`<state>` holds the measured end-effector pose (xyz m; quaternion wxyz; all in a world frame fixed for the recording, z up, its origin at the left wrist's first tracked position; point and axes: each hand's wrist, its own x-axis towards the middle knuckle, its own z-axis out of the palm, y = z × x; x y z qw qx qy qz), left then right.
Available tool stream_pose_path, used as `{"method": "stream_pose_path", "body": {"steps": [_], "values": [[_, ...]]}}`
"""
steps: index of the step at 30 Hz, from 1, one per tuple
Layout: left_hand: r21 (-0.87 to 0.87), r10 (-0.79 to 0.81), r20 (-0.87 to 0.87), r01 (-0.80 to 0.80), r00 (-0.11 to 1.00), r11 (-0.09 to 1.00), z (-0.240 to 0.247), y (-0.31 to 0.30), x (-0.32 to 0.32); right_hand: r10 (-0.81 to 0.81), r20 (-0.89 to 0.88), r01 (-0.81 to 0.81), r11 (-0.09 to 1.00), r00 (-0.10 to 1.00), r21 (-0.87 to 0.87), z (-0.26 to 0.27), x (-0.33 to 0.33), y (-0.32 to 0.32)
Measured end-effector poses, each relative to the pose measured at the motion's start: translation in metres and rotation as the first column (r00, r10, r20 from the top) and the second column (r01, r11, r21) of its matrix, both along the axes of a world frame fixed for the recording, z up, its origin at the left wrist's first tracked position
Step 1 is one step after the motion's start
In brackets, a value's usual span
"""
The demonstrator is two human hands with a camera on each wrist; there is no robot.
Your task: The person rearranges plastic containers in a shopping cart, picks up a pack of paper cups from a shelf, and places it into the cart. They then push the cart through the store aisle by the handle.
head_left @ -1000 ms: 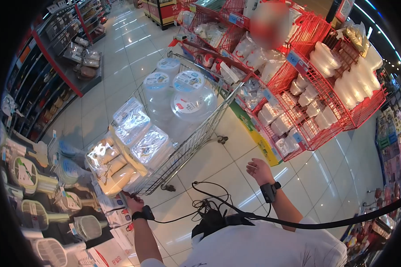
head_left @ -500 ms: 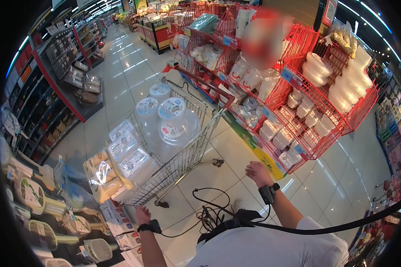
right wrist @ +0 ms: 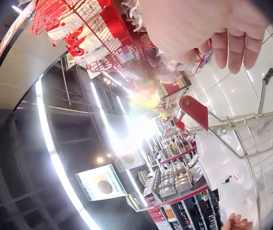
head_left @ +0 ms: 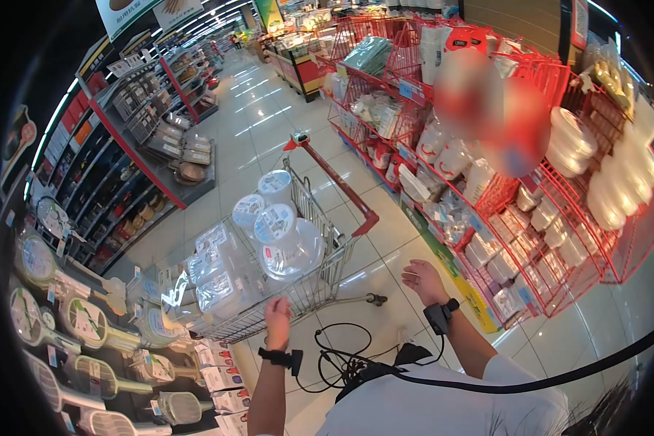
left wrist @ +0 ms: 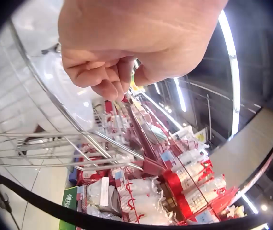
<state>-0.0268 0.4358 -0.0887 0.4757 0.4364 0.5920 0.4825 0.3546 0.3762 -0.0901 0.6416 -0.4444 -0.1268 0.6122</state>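
My left hand (head_left: 277, 320) is raised beside the near side of a metal shopping cart (head_left: 320, 280), its fingers loosely bent with nothing in them. The left wrist view shows those fingers (left wrist: 108, 86) hanging over the cart's wire rim. My right hand (head_left: 423, 282) is held out to the right of the cart, empty and relaxed, its fingers (right wrist: 236, 48) only slightly bent. Inside the cart are several round clear tubs (head_left: 275, 224) with printed lids and stacked packs in clear wrap (head_left: 216, 289). The cart's red handle (head_left: 338, 182) is at its far right end, apart from both hands.
Red wire bins (head_left: 487, 240) full of packaged containers line the right side. To the left, a display of racket-shaped items (head_left: 98, 323) stands close to the cart. A tiled aisle (head_left: 258, 120) runs ahead past dark shelves (head_left: 134, 156). Black cables (head_left: 341, 356) hang before my body.
My left hand has come away from the cart's near left corner, rising and moving right. The head view has tilted up and turned, showing more aisle. The right hand stays about where it was.
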Motion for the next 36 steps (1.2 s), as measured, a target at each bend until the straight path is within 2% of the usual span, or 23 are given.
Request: {"method": "stream_pose_path", "body": {"steps": [1, 3, 5, 8, 10, 13, 14, 16, 18, 20, 21, 26, 28, 29, 32, 36], "values": [[0.069, -0.073, -0.087, 0.080, 0.994, 0.994, 0.008, 0.014, 0.022, -0.022, -0.024, 0.022, 1.000, 0.999, -0.005, -0.001, 0.008, 0.010], [0.068, -0.135, -0.078, 0.140, 0.988, 0.988, 0.026, 0.040, 0.077, -0.011, -0.038, 0.010, 1.000, 0.999, -0.023, -0.012, 0.033, 0.030], [0.274, -0.175, -0.242, 0.241, 0.954, 0.931, 0.027, 0.071, 0.118, -0.008, -0.028, 0.006, 0.998, 1.000, -0.059, -0.019, 0.050, 0.045], [0.354, -0.144, -0.273, 0.238, 0.951, 0.905, 0.042, 0.108, 0.182, 0.001, -0.011, -0.002, 0.997, 1.000, -0.077, -0.024, 0.075, 0.064], [0.490, 0.058, -0.624, 0.332, 0.779, 0.806, 0.040, 0.131, 0.213, 0.017, -0.021, -0.019, 0.997, 1.000, -0.074, -0.030, 0.094, 0.074], [0.373, 0.061, -0.699, 0.291, 0.713, 0.881, 0.042, 0.146, 0.238, 0.010, -0.020, -0.012, 0.995, 1.000, -0.097, -0.032, 0.111, 0.082], [0.369, 0.062, -0.698, 0.283, 0.714, 0.886, 0.043, 0.149, 0.241, 0.013, -0.030, -0.016, 0.995, 0.999, -0.096, -0.033, 0.116, 0.083], [0.178, 0.044, -0.797, 0.165, 0.602, 0.970, 0.040, 0.156, 0.239, 0.022, -0.036, -0.026, 0.995, 0.999, -0.095, -0.034, 0.125, 0.087], [0.181, 0.046, -0.799, 0.167, 0.600, 0.969, 0.036, 0.164, 0.232, 0.045, -0.045, -0.050, 0.993, 0.998, -0.109, -0.038, 0.132, 0.090], [0.137, 0.034, -0.853, 0.161, 0.521, 0.977, 0.031, 0.166, 0.224, 0.069, -0.039, -0.073, 0.991, 0.997, -0.114, -0.037, 0.135, 0.093], [0.214, 0.118, -0.859, 0.141, 0.497, 0.966, 0.031, 0.164, 0.223, 0.085, -0.035, -0.088, 0.989, 0.996, -0.119, -0.037, 0.135, 0.093], [0.164, 0.070, -0.854, 0.139, 0.515, 0.977, 0.039, 0.149, 0.206, 0.147, -0.017, -0.148, 0.983, 0.989, -0.104, -0.038, 0.131, 0.105], [0.108, 0.040, -0.888, 0.123, 0.459, 0.987, 0.045, 0.137, 0.200, 0.176, -0.013, -0.176, 0.979, 0.984, -0.102, -0.039, 0.123, 0.112], [0.177, 0.084, -0.862, 0.142, 0.500, 0.974, 0.044, 0.130, 0.194, 0.207, -0.005, -0.206, 0.974, 0.978, -0.089, -0.039, 0.118, 0.115], [0.202, 0.074, -0.828, 0.173, 0.556, 0.964, 0.035, 0.112, 0.175, 0.266, -0.002, -0.265, 0.962, 0.964, -0.071, -0.034, 0.099, 0.125], [0.179, 0.055, -0.796, 0.146, 0.603, 0.973, 0.049, 0.076, 0.155, 0.384, 0.007, -0.384, 0.923, 0.923, -0.036, -0.021, 0.066, 0.140]]}}
